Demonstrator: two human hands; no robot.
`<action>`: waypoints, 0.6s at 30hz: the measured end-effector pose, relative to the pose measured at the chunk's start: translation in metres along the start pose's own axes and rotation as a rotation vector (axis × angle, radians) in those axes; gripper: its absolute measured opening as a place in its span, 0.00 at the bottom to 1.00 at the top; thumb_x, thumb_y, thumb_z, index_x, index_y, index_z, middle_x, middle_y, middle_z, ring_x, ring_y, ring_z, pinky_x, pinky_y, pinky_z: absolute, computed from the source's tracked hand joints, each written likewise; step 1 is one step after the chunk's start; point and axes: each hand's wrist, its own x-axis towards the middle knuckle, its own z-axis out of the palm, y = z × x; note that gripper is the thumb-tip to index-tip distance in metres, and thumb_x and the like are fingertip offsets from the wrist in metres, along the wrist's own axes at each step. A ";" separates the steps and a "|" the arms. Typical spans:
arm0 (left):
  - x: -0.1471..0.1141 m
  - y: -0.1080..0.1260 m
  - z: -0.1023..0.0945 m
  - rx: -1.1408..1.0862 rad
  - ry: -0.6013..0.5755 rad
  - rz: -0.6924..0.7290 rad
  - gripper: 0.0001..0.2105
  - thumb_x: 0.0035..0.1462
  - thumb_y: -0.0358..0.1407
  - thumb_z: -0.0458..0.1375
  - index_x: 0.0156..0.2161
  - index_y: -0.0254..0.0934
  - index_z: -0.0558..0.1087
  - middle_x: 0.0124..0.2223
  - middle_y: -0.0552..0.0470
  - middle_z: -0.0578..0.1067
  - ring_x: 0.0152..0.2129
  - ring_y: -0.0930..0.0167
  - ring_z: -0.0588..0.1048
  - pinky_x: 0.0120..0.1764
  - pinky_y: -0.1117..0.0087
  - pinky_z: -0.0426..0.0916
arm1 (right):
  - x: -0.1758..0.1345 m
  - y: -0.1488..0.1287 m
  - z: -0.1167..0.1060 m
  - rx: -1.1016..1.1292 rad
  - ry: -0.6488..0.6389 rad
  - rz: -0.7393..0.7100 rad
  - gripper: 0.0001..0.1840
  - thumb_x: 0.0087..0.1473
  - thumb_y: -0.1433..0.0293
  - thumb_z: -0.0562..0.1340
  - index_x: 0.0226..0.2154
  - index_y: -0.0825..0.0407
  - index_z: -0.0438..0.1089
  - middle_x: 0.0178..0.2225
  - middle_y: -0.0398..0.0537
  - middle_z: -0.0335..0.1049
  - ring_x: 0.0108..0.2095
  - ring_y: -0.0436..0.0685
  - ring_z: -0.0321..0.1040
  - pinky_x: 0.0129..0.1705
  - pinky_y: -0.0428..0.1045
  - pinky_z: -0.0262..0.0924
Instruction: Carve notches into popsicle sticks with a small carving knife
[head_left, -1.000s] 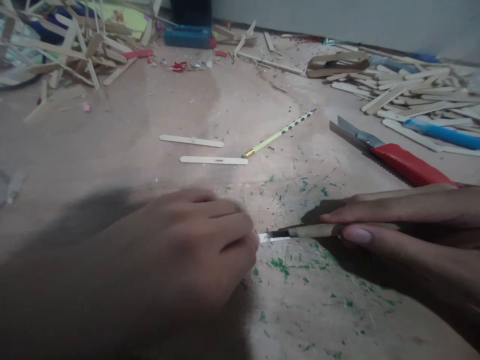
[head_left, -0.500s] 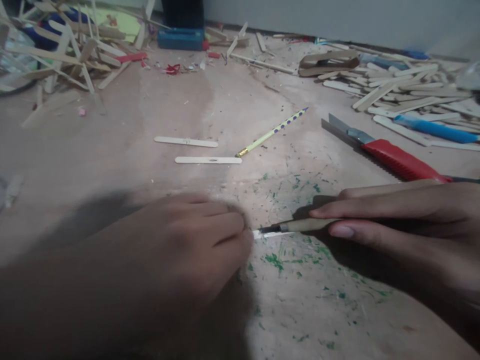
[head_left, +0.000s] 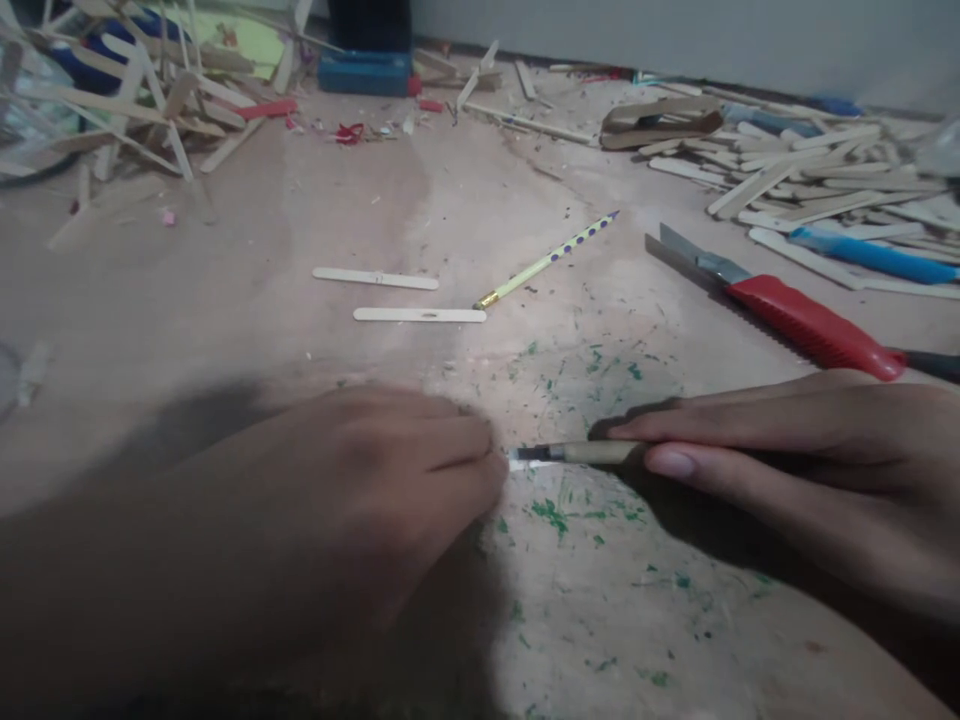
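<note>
My left hand (head_left: 405, 490) is closed low over the table, its fingers pressing a pale craft stick (head_left: 534, 465) of which just a short end shows. In my right hand (head_left: 780, 450) is a slim carving tool with a wooden handle (head_left: 604, 453), pinched between thumb and fingers. Its dark metal tip lies on the stick, close to my left fingertips. Two more craft sticks lie beyond my hands: the nearer one (head_left: 382, 315) has a small slit in its middle, the farther one (head_left: 345, 274) has pencil marks.
A yellow pencil with purple dots (head_left: 532, 270) lies past the sticks. At right is a red-handled cutter (head_left: 810, 320) with a grey blade. Craft sticks (head_left: 817, 190) are heaped at the back right, more (head_left: 150, 100) at the back left. Green flecks (head_left: 551, 515) dot the table.
My right hand and the carving tool have shifted slightly left, bringing the tip nearer my left fingers. The left hand stays nearly in place.
</note>
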 end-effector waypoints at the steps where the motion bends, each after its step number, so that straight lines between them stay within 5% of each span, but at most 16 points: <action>1: 0.000 0.000 0.000 0.005 0.004 0.001 0.16 0.79 0.22 0.54 0.46 0.40 0.83 0.51 0.46 0.94 0.36 0.65 0.89 0.37 0.63 0.83 | 0.001 -0.001 0.000 0.003 -0.013 0.015 0.15 0.69 0.39 0.83 0.44 0.27 0.99 0.42 0.44 0.97 0.34 0.65 0.91 0.30 0.55 0.81; 5: -0.002 -0.002 -0.001 0.019 0.002 0.011 0.12 0.77 0.24 0.59 0.47 0.42 0.82 0.52 0.46 0.94 0.38 0.63 0.91 0.36 0.61 0.81 | 0.004 0.008 -0.006 -0.047 -0.063 0.016 0.22 0.72 0.37 0.80 0.46 0.33 1.00 0.35 0.47 0.95 0.25 0.62 0.84 0.22 0.52 0.76; 8: -0.006 -0.002 0.000 0.027 -0.010 0.016 0.13 0.75 0.23 0.59 0.46 0.43 0.81 0.53 0.46 0.94 0.40 0.61 0.91 0.38 0.60 0.82 | 0.003 0.024 -0.012 -0.116 -0.054 -0.166 0.11 0.76 0.44 0.80 0.53 0.25 0.98 0.47 0.43 0.98 0.40 0.68 0.95 0.37 0.55 0.92; 11: -0.009 -0.002 0.001 0.038 0.000 0.008 0.14 0.76 0.22 0.58 0.50 0.42 0.82 0.56 0.45 0.94 0.42 0.61 0.91 0.39 0.59 0.82 | -0.002 0.034 -0.014 -0.184 -0.033 -0.254 0.11 0.78 0.47 0.80 0.58 0.20 0.96 0.52 0.40 0.98 0.46 0.70 0.97 0.52 0.61 0.96; 18: -0.008 -0.005 0.002 0.050 -0.022 0.005 0.17 0.80 0.24 0.58 0.60 0.40 0.86 0.59 0.45 0.94 0.44 0.60 0.92 0.38 0.57 0.82 | -0.007 0.032 -0.010 -0.132 0.004 -0.285 0.15 0.77 0.51 0.81 0.62 0.12 0.93 0.54 0.34 0.97 0.48 0.70 0.98 0.58 0.65 0.97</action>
